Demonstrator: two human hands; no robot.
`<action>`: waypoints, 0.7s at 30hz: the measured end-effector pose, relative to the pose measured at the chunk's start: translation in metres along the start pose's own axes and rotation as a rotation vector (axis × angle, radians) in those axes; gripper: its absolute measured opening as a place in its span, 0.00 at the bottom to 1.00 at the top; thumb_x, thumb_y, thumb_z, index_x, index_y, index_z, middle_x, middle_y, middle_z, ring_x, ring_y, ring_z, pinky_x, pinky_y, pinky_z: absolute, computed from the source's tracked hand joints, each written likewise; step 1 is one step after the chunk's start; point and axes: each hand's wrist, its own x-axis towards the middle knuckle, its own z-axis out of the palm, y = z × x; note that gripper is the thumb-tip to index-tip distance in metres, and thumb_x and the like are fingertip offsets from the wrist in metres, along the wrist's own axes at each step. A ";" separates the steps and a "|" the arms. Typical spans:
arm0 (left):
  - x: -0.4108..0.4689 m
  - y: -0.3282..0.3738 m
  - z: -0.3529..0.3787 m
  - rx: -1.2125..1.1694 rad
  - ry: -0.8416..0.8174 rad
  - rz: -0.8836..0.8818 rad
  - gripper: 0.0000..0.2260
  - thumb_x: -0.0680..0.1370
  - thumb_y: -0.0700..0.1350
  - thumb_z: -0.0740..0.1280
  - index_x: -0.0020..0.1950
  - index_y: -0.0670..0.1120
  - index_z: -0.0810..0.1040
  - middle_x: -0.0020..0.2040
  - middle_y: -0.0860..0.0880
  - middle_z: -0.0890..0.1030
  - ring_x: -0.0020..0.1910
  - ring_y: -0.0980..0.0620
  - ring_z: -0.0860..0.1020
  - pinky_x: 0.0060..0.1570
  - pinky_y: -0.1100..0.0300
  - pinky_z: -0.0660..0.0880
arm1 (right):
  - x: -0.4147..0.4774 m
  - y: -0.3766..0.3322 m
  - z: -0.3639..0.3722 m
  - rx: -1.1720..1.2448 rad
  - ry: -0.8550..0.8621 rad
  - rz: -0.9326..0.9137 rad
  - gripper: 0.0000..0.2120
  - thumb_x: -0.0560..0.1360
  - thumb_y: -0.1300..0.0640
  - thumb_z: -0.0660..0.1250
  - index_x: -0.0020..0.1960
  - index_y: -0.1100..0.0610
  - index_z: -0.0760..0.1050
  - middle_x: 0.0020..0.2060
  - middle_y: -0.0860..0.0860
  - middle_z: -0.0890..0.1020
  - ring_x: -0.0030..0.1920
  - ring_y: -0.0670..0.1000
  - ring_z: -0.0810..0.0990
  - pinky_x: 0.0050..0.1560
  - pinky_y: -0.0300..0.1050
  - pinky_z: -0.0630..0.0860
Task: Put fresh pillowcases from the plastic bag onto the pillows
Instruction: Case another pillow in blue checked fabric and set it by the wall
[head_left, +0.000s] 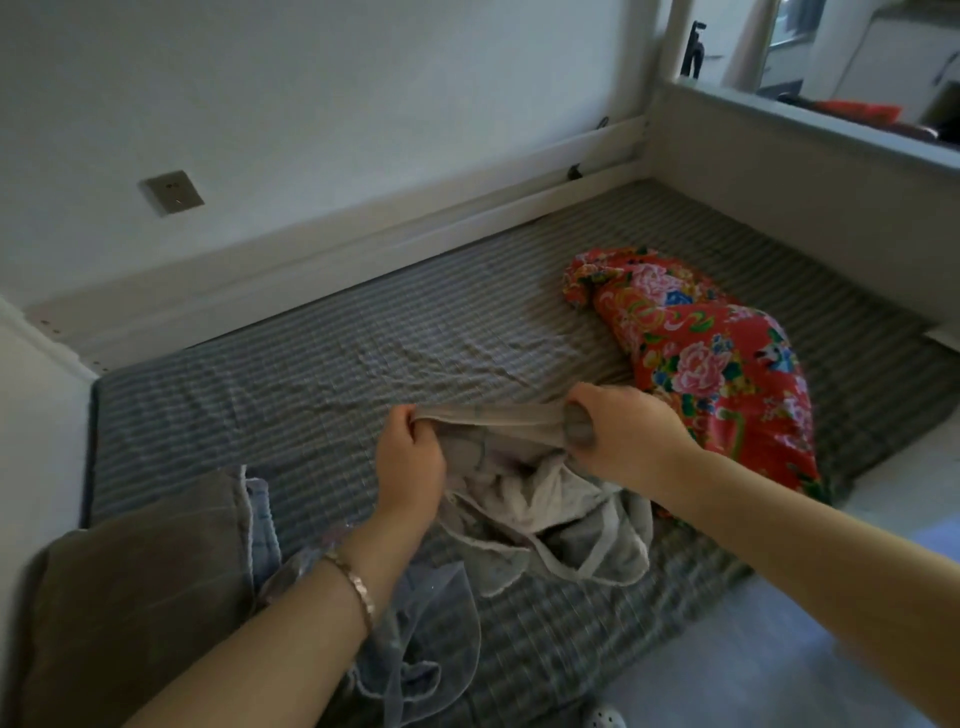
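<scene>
- Pillowcase (524, 499), pale grey, lies bunched on the striped mattress (322, 364) near its front edge, its top hem pulled taut between both hands.
- Left hand (410, 457), a bracelet (358, 587) on its wrist, pinches one end of the hem in closed fingers.
- Right hand (618, 436) is fisted around the other end.
- Sheer plastic bag (421, 639) lies crumpled under the left forearm, beside a brown pillow (135, 597) at the near left.
- Red flowered pillow (717, 364) rests farther right on the mattress.
- Wall socket (171, 192) sits on the white wall beyond.
</scene>
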 end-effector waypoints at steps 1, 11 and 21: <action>0.004 0.005 -0.002 0.019 -0.041 0.065 0.04 0.79 0.37 0.59 0.51 0.43 0.71 0.40 0.50 0.75 0.40 0.51 0.73 0.39 0.62 0.68 | -0.002 0.011 0.004 -0.159 -0.053 -0.004 0.15 0.74 0.52 0.65 0.59 0.52 0.69 0.50 0.50 0.75 0.50 0.54 0.77 0.40 0.44 0.71; -0.006 -0.001 -0.011 0.865 -0.746 0.556 0.19 0.78 0.57 0.58 0.68 0.55 0.64 0.58 0.52 0.75 0.49 0.53 0.77 0.47 0.59 0.75 | 0.001 0.086 0.045 1.194 -0.036 0.852 0.13 0.80 0.60 0.55 0.59 0.62 0.74 0.50 0.60 0.79 0.48 0.59 0.79 0.43 0.52 0.79; -0.005 -0.004 0.032 1.307 -0.231 -0.065 0.18 0.80 0.36 0.54 0.70 0.36 0.57 0.63 0.39 0.72 0.56 0.43 0.76 0.49 0.57 0.71 | -0.009 0.091 0.034 -0.119 -0.065 0.375 0.23 0.77 0.61 0.59 0.71 0.56 0.59 0.69 0.58 0.62 0.61 0.59 0.72 0.45 0.47 0.70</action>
